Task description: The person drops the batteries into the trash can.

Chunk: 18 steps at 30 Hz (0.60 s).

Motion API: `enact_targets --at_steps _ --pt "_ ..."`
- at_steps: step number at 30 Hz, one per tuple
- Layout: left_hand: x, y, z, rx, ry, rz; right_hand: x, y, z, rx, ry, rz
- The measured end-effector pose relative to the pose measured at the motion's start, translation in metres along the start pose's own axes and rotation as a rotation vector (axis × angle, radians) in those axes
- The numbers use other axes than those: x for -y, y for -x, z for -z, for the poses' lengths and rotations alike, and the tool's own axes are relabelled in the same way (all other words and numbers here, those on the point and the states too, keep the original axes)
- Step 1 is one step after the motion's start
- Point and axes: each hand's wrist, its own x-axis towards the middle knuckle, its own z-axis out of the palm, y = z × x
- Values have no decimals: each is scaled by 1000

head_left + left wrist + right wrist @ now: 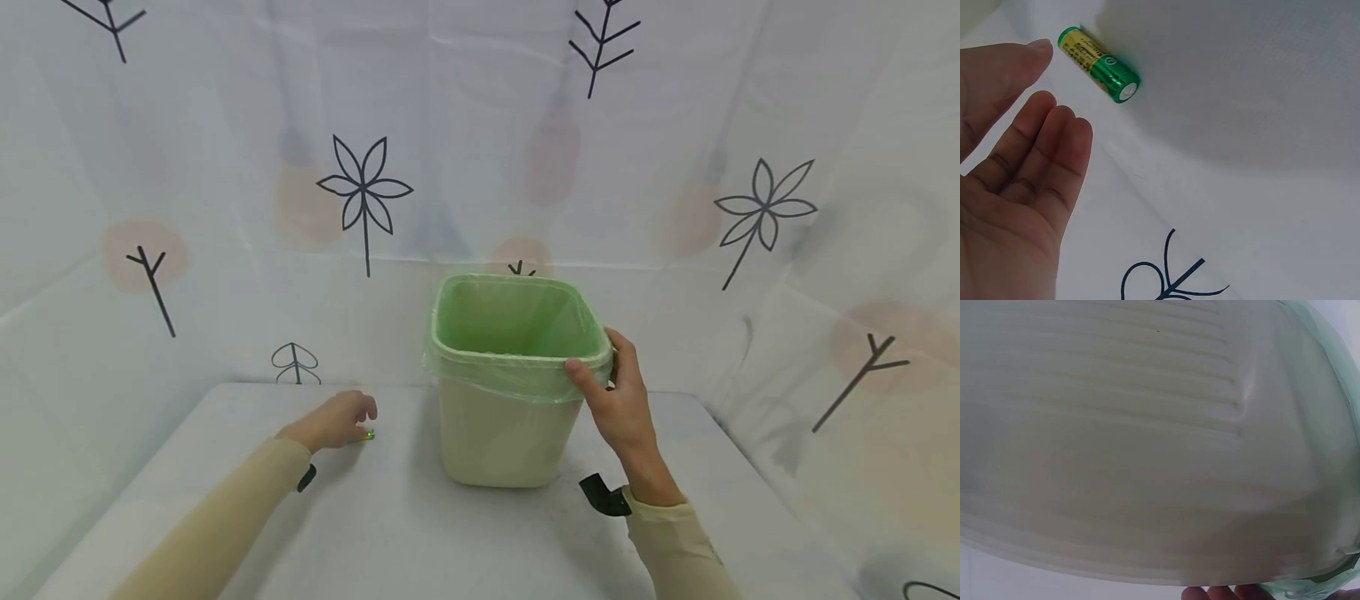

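A pale trash bin (502, 442) with a thin green liner (525, 379) folded over its rim stands on the table. My right hand (621, 412) grips the bin's right rim corner, thumb at the front and fingers round the side. In the right wrist view the bin's ribbed wall (1116, 462) fills most of the picture, and only some fingertips (1219, 592) show at the bottom. Left of the bin, my left hand (330, 421) is low over the table beside a green and gold battery (1099, 64). Its thumb and fingers are apart, and the battery lies just beyond their tips.
A white table (360, 533) carries the bin and battery. Behind it and at both sides hangs a white cloth (480, 167) printed with dark plant outlines and pale orange patches. A black band (603, 496) shows at the right wrist.
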Motion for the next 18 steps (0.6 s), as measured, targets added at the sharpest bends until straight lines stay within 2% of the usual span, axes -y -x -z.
enact_targets --at_steps 4,18 --pt "3 0 -4 5 -4 -2 0 0 0 3 -1 2" --pt "8 -1 -15 43 43 92 0 0 0 1 2 -3"
